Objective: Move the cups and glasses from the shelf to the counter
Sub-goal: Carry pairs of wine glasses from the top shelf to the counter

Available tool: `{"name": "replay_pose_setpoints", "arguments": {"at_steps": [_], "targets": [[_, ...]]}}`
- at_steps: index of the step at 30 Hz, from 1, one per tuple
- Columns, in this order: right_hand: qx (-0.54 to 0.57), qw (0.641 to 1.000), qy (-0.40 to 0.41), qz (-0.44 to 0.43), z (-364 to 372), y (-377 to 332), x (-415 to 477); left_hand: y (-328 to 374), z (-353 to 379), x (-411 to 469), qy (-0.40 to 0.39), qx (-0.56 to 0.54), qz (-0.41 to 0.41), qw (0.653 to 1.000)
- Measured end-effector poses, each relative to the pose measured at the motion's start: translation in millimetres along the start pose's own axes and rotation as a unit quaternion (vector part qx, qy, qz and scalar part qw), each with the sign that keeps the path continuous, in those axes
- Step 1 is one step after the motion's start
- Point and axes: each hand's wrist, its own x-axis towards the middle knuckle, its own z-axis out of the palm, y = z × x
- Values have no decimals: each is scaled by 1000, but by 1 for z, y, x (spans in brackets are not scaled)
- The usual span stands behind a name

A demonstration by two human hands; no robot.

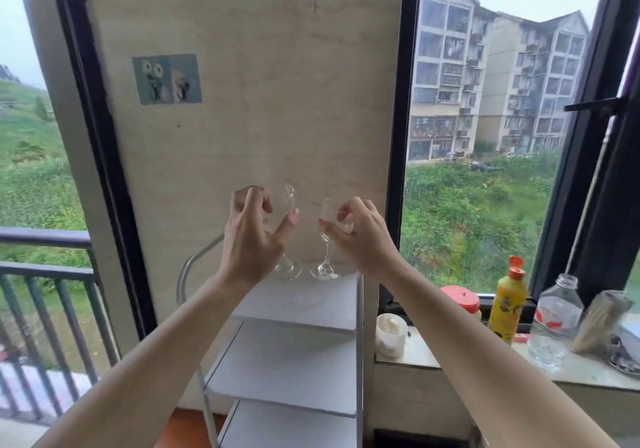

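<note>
A white shelf unit (294,354) stands against the pale wall panel (242,101) between the two windows, and its top board carries the only task items in view: two clear stemmed glasses side by side, their feet just apart. To the right runs the ledge or counter (450,357), already crowded near the window with a yellow bottle (509,305), a clear bottle (557,323), a red-lidded jar (462,300) and a small white cup (391,335).

The left hand (252,239) has fingers and thumb curled around the bowl of the left glass (285,239), apparently gripping it. The right hand (360,232) pinches the bowl of the right glass (327,239) between thumb and fingertips. Both feet look to be resting on the board, though the glass is too clear to say for sure.

The step in hand seems to be the pickup of both glasses at once. Next comes a straight lift so the feet clear the board without clinking together, then a swing right to a bare patch of counter, keeping both upright and away from the bottles
</note>
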Motion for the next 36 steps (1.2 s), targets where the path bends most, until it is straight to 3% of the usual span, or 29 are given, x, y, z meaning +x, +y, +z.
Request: {"name": "replay_pose_setpoints", "arguments": {"at_steps": [11, 16, 21, 29, 36], "targets": [[91, 988, 100, -71, 12, -42, -52, 0, -45, -46, 26, 44, -1, 999], [110, 981, 138, -84, -15, -64, -83, 42, -61, -53, 57, 26, 12, 998], [70, 975, 193, -88, -76, -68, -134, 108, -58, -74, 37, -24, 47, 998], [-39, 957, 286, 14, -261, -55, -334, 302, -13, -183, -23, -204, 109, 973], [-246, 893, 349, 140, -434, -83, -597, 529, 4, -345, -182, -400, 138, 888]]}}
